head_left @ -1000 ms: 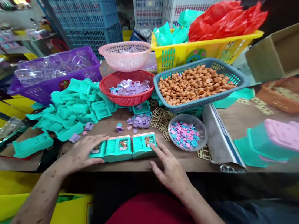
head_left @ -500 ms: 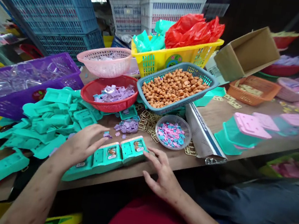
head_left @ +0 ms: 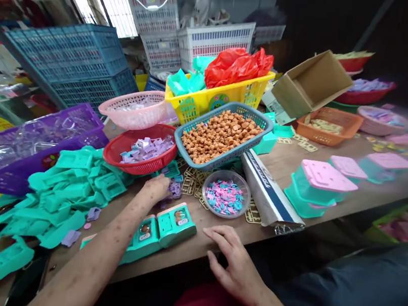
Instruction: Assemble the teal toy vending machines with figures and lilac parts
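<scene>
Left hand (head_left: 156, 188) reaches to centre frame, its grip narrowed onto the small lilac pieces (head_left: 174, 189) heaped loose on the surface (head_left: 294, 161); whether one is pinched cannot be told. Right hand (head_left: 235, 265) rests open and empty at lower centre, beside the row of teal cases (head_left: 159, 231). Two cases show brown inserts seated; lilac parts appear not yet fitted, and a large pile of teal shells (head_left: 68, 189) at left remains unassembled. Materials are rigid moulded plastic, matte and boxy; the brown pieces (head_left: 218, 134) fill a perforated blue basket (head_left: 265, 126).
</scene>
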`<state>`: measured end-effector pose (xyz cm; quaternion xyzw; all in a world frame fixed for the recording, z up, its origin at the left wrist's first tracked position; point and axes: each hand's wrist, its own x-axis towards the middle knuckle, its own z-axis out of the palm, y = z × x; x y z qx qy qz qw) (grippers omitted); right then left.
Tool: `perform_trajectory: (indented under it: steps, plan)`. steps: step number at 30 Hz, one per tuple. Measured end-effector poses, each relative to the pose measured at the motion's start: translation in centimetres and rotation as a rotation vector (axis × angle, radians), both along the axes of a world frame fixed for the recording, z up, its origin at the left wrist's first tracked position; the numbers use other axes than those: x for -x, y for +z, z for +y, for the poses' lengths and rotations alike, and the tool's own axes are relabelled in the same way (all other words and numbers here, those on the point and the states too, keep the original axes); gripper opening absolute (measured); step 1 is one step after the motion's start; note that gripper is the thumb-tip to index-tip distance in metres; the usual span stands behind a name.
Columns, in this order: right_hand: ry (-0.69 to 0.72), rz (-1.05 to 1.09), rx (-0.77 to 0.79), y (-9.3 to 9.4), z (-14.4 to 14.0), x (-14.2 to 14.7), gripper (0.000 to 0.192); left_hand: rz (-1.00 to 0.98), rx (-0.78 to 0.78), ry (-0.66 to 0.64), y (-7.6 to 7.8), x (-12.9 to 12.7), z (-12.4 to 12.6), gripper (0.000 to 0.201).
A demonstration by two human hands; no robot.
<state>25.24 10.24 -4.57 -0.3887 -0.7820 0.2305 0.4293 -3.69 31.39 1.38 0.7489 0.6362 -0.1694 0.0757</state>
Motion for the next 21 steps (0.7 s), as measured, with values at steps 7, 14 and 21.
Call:
perform_trajectory:
  steps: [7, 14, 21]
  plan:
    - [0.097, 0.032, 0.036, -0.8, 0.5, -0.7, 0.063, 0.016, -0.009, 0.073, -0.1, -0.4, 0.5, 0.039]
    - [0.068, 0.090, 0.037, -1.0, 0.8, -2.1, 0.058, -0.072, -0.064, 0.020, 0.8, 1.1, 0.0, 0.032]
    - [0.099, 0.145, -0.065, 0.4, 2.6, -0.8, 0.043, -0.128, -0.120, 0.018, 0.6, 2.4, -0.7, 0.032]
